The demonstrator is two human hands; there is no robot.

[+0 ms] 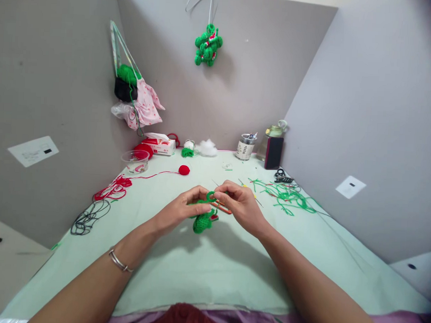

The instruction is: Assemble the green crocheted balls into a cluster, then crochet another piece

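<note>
Over the middle of the table, my left hand is closed around a green crocheted piece with a small red and white part at its side. A green crocheted ring sticks up at its top between my hands. My right hand pinches thumb and forefinger together at the ring's edge; whatever lies between those fingertips is too small to make out. Under the right hand, partly hidden, are orange-red handles that look like scissors.
Cut green yarn and black clips lie right; red yarn and black cord left. Farther back are a red ball, plastic tub, tissue box, pen tin and phone. Green crochet hangs above.
</note>
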